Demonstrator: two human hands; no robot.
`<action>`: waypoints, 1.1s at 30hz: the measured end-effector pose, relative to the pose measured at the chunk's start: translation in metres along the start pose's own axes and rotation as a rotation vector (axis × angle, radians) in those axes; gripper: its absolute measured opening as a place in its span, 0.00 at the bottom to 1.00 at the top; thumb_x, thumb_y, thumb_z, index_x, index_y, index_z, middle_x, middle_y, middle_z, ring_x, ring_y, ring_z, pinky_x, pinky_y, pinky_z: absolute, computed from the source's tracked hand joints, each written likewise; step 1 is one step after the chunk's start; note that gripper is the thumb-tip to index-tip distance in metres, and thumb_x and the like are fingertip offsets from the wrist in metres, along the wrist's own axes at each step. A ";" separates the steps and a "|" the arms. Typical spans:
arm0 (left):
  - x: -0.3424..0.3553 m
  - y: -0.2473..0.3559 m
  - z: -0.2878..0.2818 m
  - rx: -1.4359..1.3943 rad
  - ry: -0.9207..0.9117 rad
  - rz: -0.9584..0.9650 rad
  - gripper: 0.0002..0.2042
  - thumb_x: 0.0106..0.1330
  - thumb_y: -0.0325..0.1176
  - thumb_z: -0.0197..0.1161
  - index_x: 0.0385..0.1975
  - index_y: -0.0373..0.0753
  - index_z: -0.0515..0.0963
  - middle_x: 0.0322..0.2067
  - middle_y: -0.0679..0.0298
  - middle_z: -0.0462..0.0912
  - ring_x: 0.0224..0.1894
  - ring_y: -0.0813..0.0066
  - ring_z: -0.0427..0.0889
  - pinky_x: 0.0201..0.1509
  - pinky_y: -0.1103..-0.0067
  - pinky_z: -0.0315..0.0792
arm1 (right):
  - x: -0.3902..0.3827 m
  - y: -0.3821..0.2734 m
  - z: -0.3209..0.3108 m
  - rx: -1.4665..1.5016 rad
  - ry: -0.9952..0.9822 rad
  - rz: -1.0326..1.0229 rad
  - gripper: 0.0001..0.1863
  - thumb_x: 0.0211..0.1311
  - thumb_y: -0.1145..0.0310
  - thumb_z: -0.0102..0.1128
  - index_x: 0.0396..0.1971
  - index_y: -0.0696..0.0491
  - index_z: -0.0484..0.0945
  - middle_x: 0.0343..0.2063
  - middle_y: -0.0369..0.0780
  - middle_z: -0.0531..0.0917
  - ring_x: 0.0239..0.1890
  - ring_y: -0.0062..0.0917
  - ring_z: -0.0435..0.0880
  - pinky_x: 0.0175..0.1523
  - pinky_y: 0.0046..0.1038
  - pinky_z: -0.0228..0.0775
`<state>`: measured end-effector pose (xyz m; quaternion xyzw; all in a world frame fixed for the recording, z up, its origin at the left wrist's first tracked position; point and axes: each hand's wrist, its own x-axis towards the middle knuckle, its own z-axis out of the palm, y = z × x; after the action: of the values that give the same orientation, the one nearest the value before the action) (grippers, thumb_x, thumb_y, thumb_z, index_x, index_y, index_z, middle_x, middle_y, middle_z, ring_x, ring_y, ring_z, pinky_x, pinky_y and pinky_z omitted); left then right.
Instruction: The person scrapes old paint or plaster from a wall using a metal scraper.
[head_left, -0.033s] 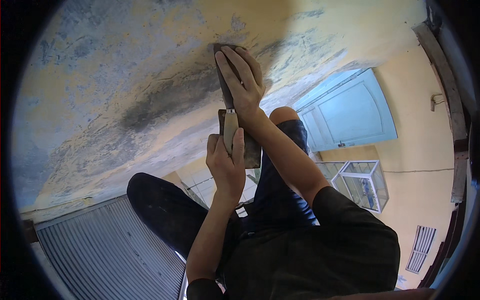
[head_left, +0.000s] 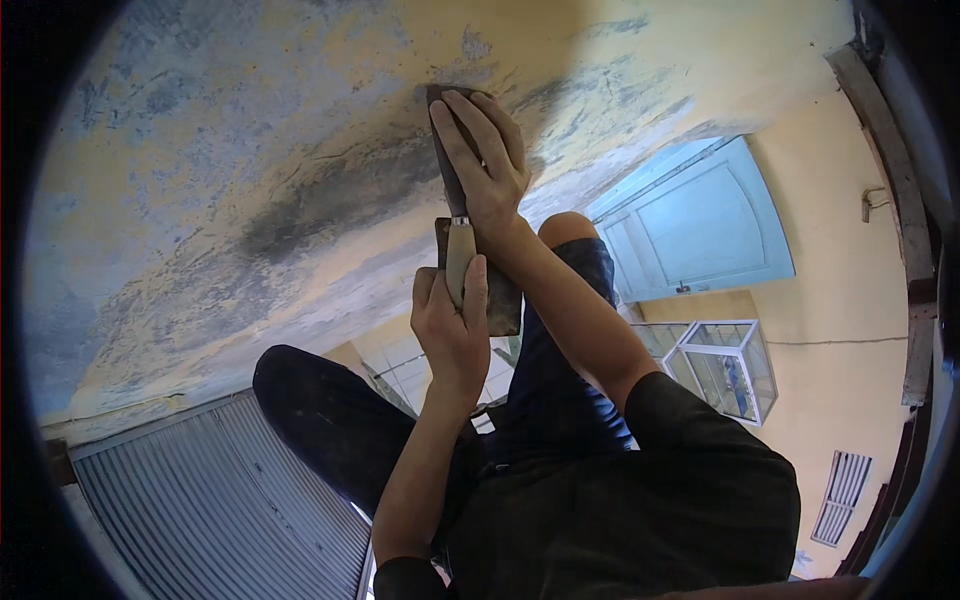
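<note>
A pointing-type trowel (head_left: 450, 170) with a dark blade and a pale handle lies against the stained wall (head_left: 340, 190). My left hand (head_left: 453, 325) is closed around its handle, with the thumb along the side. Further up, my right hand (head_left: 485, 160) lies flat over the blade, fingers stretched toward the tip and pressing it to the wall. Part of the blade is hidden under that hand. Behind the handle and right wrist is a dark rectangular plate (head_left: 505, 305); I cannot tell what it is or what holds it.
My bent knees (head_left: 320, 400) are on both sides of my forearms. To the right are a light blue door (head_left: 705, 225) and a glass display case (head_left: 728, 370). A corrugated metal shutter (head_left: 220, 490) is at lower left. Dark, flaking patches cover the wall.
</note>
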<state>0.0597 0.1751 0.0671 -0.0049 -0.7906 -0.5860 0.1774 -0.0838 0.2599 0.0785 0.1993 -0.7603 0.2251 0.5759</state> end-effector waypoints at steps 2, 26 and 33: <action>0.001 -0.002 -0.001 0.010 0.013 0.013 0.15 0.74 0.35 0.65 0.30 0.26 0.79 0.27 0.54 0.75 0.26 0.62 0.75 0.30 0.66 0.68 | 0.000 0.000 0.003 -0.002 0.015 -0.007 0.21 0.53 0.72 0.65 0.50 0.53 0.88 0.54 0.40 0.84 0.57 0.40 0.82 0.63 0.42 0.79; 0.014 -0.019 -0.024 0.165 -0.018 0.038 0.18 0.76 0.38 0.61 0.34 0.23 0.80 0.28 0.52 0.77 0.28 0.59 0.79 0.33 0.65 0.70 | -0.001 -0.008 0.017 -0.046 0.070 0.005 0.22 0.54 0.72 0.65 0.51 0.56 0.87 0.53 0.44 0.84 0.55 0.44 0.83 0.60 0.45 0.81; 0.015 -0.022 -0.006 0.127 0.000 0.103 0.19 0.76 0.40 0.62 0.30 0.25 0.79 0.26 0.53 0.75 0.28 0.57 0.76 0.34 0.64 0.69 | 0.003 0.006 0.014 -0.063 0.067 -0.082 0.20 0.54 0.72 0.65 0.49 0.53 0.88 0.53 0.41 0.84 0.53 0.43 0.83 0.58 0.44 0.82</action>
<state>0.0425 0.1597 0.0529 -0.0345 -0.8249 -0.5247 0.2073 -0.0986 0.2569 0.0771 0.2042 -0.7386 0.1837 0.6157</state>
